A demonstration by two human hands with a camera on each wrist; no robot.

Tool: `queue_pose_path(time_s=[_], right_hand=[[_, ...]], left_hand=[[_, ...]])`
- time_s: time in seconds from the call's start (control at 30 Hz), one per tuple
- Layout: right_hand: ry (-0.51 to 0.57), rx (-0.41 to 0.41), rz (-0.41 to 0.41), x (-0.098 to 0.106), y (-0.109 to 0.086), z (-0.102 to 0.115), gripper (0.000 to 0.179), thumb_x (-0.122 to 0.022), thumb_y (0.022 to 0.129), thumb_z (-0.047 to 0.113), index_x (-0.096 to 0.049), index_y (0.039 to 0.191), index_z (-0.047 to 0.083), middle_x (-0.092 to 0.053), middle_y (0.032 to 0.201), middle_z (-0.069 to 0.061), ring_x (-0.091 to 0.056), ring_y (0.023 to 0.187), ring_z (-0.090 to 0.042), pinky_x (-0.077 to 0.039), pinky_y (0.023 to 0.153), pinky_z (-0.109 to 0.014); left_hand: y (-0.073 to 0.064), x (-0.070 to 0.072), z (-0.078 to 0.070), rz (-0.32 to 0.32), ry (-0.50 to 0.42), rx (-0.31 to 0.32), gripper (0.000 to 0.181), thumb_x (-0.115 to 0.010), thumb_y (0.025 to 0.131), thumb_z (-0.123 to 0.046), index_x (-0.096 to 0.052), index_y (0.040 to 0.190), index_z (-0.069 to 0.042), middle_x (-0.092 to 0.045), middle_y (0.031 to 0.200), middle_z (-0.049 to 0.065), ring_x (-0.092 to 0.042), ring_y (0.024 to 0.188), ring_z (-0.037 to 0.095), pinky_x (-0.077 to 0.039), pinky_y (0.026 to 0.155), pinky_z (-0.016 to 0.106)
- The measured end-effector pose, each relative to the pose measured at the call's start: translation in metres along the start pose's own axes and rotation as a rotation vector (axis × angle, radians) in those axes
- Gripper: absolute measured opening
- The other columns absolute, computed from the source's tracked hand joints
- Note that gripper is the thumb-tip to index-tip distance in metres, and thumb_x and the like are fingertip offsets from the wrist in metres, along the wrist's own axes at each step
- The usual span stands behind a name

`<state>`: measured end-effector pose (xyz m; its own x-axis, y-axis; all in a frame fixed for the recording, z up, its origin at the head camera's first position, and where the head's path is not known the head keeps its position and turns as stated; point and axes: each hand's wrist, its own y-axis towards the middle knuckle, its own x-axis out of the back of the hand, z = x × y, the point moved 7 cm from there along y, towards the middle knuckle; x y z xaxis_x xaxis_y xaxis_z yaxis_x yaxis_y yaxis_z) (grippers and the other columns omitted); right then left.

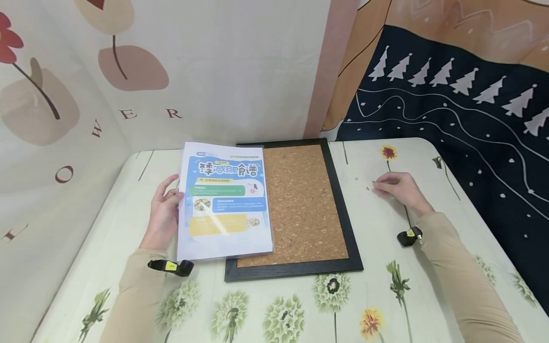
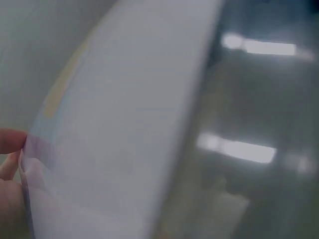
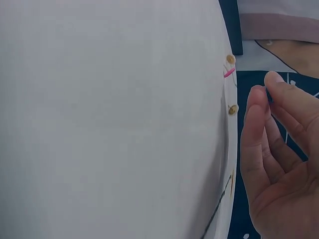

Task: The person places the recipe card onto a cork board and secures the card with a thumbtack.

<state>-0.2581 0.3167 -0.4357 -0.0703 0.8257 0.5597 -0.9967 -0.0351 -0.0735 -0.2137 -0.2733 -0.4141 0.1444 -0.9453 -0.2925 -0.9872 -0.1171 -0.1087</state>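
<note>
My left hand (image 1: 165, 209) grips the left edge of a printed sheet (image 1: 227, 243) in a clear plastic sleeve. The sheet covers the left part of a black-framed cork board (image 1: 306, 200) lying on the table. In the left wrist view, fingers (image 2: 11, 142) pinch the edge of the bowed sleeve. Over the table's right side, my right hand (image 1: 401, 190) has its thumb and fingertips brought close together. I cannot tell whether a tack is between them. Just beyond those fingertips in the right wrist view lie a brass thumbtack (image 3: 233, 109), another thumbtack (image 3: 230, 59) and a small pink piece (image 3: 229, 73).
A pale flower-print cloth covers the table (image 1: 373, 286). Behind it hang a white curtain (image 1: 240, 71) with printed flowers and letters, and a dark blue cloth (image 1: 429, 105) with white trees. Each wrist wears a small black camera (image 1: 409, 236).
</note>
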Motion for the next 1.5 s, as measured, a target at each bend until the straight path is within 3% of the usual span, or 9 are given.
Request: queue_pose_path(time_s=[0.17,0.63,1.0,1.3,1.5], right_hand=[[0.021,-0.012,-0.002,-0.004,0.001,0.0,0.035,-0.071,0.09,0.024,-0.067,0.108,-0.006,-0.07,0.097,-0.01,-0.065,0.077,-0.004,-0.052,0.069,-0.019],[0.013,0.017,0.005,-0.012,0.005,0.009,0.035,-0.07,0.091,0.027,-0.068,0.107,-0.004,-0.07,0.098,-0.012,-0.065,0.079,-0.008,-0.049,0.07,-0.018],[-0.005,-0.026,-0.003,-0.02,0.013,0.026,0.036,-0.065,0.094,0.028,-0.068,0.115,-0.002,-0.066,0.112,-0.017,-0.063,0.085,-0.008,-0.049,0.075,-0.019],[0.009,0.068,0.018,-0.028,0.027,0.051,0.031,-0.062,0.096,0.019,-0.067,0.116,-0.004,-0.065,0.115,-0.021,-0.063,0.083,-0.005,-0.051,0.076,-0.02],[-0.006,0.093,0.015,-0.03,0.039,0.067,0.028,-0.061,0.097,0.018,-0.069,0.116,-0.001,-0.067,0.111,-0.017,-0.065,0.086,-0.015,-0.051,0.082,-0.032]], left_hand=[[0.003,-0.011,0.009,-0.009,0.019,0.023,0.056,-0.04,0.1,0.003,-0.032,0.15,-0.021,-0.052,0.107,0.001,-0.057,0.102,0.014,-0.049,0.081,0.022],[0.009,-0.043,0.028,-0.02,0.014,0.07,0.055,-0.041,0.097,0.006,-0.037,0.146,-0.018,-0.054,0.09,-0.002,-0.059,0.093,0.013,-0.049,0.078,0.022],[0.012,-0.064,0.038,-0.042,0.067,0.09,0.055,-0.04,0.099,0.002,-0.033,0.149,-0.019,-0.05,0.101,0.002,-0.058,0.098,0.016,-0.049,0.081,0.024],[0.012,-0.083,0.048,-0.062,0.092,0.111,0.052,-0.041,0.099,-0.002,-0.034,0.147,-0.022,-0.05,0.107,0.004,-0.059,0.101,0.018,-0.05,0.081,0.025],[0.015,-0.096,0.052,-0.064,0.086,0.127,0.053,-0.041,0.099,-0.001,-0.032,0.148,-0.02,-0.047,0.111,0.006,-0.057,0.105,0.022,-0.048,0.087,0.029]])
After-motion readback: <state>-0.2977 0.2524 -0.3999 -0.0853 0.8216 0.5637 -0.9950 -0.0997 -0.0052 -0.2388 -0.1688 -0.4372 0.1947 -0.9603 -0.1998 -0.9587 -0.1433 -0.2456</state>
